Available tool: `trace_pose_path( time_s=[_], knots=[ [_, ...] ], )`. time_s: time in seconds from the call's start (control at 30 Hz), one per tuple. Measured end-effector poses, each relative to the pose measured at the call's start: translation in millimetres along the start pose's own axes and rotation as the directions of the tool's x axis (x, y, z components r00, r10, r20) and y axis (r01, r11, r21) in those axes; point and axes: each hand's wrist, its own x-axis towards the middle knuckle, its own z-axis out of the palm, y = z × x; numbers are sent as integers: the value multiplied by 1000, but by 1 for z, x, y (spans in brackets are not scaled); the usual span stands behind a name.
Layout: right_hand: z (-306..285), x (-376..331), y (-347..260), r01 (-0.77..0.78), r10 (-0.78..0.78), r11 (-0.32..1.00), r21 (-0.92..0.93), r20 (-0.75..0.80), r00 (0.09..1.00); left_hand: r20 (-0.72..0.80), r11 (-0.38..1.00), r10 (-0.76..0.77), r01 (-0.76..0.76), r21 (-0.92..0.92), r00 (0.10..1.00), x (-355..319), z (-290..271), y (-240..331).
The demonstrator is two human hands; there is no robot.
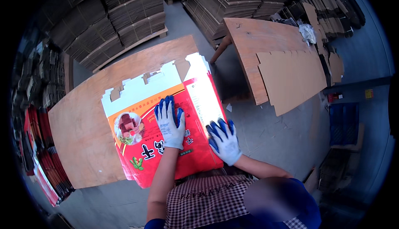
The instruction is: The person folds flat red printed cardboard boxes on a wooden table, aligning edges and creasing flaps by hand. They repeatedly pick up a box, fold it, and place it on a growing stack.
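Observation:
A flat printed carton sheet [160, 162], red with an orange band, a round food picture and white cut flaps at its far end, lies before me. It seems to rest on more sheets, but how many I cannot tell. My left hand [169, 123], in a white glove with blue fingertips, lies flat near the middle of the carton sheet, fingers stretched forward and thumb apart. At the right edge, my right hand [225, 141], gloved alike, presses on the sheet's pale side panel with fingers spread. Neither hand grips anything.
A wooden table [79, 133] carries the sheets. Another wooden table [270, 37] at the right holds a brown cardboard sheet [293, 79] and crumpled plastic [306, 32]. Bundled cardboard stacks [141, 17] stand behind; red folded cartons [52, 166] are at far left.

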Motion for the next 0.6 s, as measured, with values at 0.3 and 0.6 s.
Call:
trace_pose_path(
  time_s=[0.3, 0.6],
  knots=[
    [20, -58, 280, -823, 868, 457, -337, -34, 496, -100, 993, -33, 21, -116, 994, -3, 1, 7],
    [4, -58, 355, -785, 886, 462, -413, 174, 430, -70, 989, -97, 88, -121, 993, -6, 5, 12]
  ],
)
